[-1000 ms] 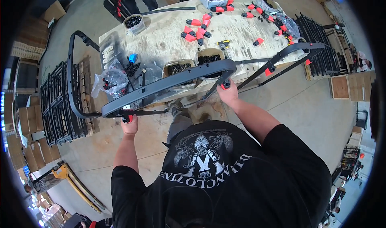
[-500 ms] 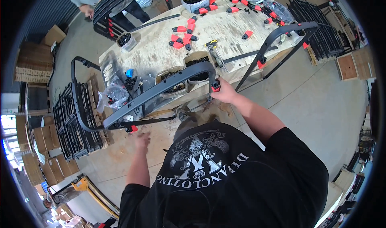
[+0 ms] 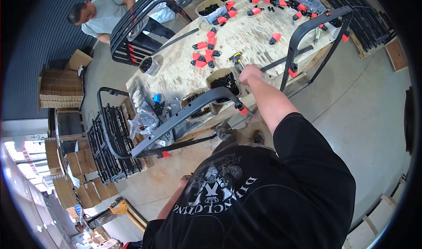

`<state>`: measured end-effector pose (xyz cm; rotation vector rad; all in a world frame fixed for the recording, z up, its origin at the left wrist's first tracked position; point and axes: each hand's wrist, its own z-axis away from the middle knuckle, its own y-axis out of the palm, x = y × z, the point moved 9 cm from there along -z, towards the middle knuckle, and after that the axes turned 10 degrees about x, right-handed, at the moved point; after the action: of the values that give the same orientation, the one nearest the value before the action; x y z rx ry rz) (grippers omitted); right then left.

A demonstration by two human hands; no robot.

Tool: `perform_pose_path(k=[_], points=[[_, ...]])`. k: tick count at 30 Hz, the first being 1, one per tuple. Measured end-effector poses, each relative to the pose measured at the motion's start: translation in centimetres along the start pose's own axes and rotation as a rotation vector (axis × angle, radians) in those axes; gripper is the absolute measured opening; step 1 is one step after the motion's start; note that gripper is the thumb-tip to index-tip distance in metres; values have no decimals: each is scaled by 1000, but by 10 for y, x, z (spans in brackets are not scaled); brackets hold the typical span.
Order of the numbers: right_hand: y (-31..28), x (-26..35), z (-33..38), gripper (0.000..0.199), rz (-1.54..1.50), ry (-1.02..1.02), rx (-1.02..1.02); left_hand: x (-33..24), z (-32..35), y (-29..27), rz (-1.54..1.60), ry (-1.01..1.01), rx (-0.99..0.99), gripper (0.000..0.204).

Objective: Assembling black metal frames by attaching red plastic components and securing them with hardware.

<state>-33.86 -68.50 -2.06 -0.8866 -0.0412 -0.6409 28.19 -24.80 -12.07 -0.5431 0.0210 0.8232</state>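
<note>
Right hand (image 3: 250,73) closed on yellow-black tool (image 3: 236,58) at surface (image 3: 255,33); left hand (image 3: 187,178) mostly hidden, grip not discernible. Black frame (image 3: 176,121) propped alongside; fastening step judged underway, steadying needed.

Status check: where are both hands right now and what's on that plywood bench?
Right hand on yellow-handled tool at plywood bench. Left hand low, hidden behind shirt. Black metal frame leaning at bench edge, untouched. Red clips scattered nearby.

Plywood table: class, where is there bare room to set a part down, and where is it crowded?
Bare plywood lies mid-table, between the red clamps and the upright black frame. Crowded: the near edge with cardboard boxes and plastic bags, and the far end.
</note>
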Motion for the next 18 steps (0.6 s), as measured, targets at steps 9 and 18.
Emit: perform_pose_path(k=[9,18], points=[[-2,-40,89,38,-735,-548,-326,-158,70,-33,62,123,-42,43],[68,-108,237,36,-586,-577,159,-420,125,27,137,843,470,44]])
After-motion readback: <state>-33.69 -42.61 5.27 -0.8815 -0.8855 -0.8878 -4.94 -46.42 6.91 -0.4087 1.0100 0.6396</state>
